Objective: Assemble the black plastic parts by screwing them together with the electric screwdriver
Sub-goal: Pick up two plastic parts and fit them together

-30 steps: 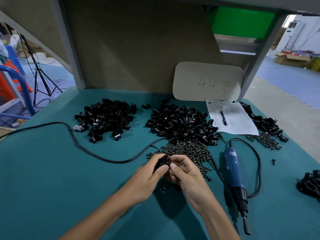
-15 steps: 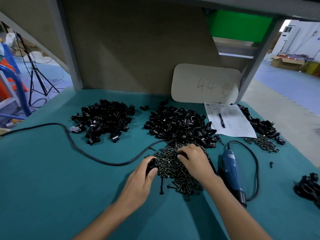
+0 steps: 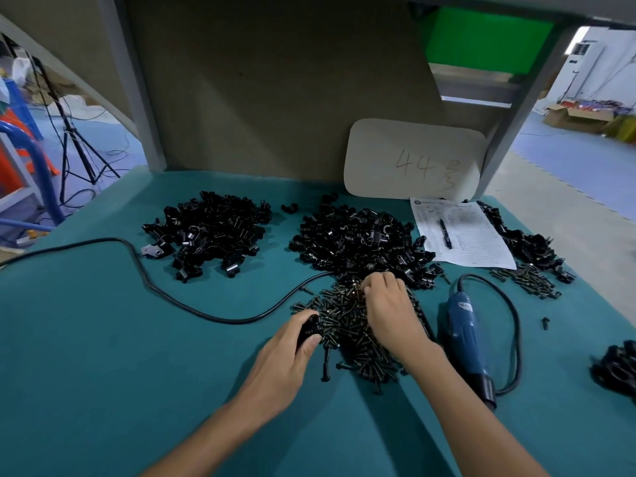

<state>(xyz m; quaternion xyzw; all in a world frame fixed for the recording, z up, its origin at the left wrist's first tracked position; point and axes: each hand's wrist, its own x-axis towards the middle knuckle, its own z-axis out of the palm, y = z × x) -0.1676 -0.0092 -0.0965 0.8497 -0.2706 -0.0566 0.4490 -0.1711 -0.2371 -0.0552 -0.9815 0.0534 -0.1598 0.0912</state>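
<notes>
My left hand grips a small black plastic part at the left edge of the pile of dark screws. Over the far side of that pile, my right hand has its fingers curled down into the screws; whether they pinch one is hidden. The blue electric screwdriver lies on the green mat to the right of my right hand, tip toward me, untouched. Two heaps of black plastic parts sit behind: a left heap and a middle heap.
A black power cable snakes across the mat from the left. A paper sheet with a pen lies at the back right, beside more black parts and screws. Assembled parts sit at the right edge. A cardboard sign leans on the back wall.
My right hand left the part held between both hands and reached forward into the screw pile. My left hand kept the part and moved slightly left and down onto the mat.
</notes>
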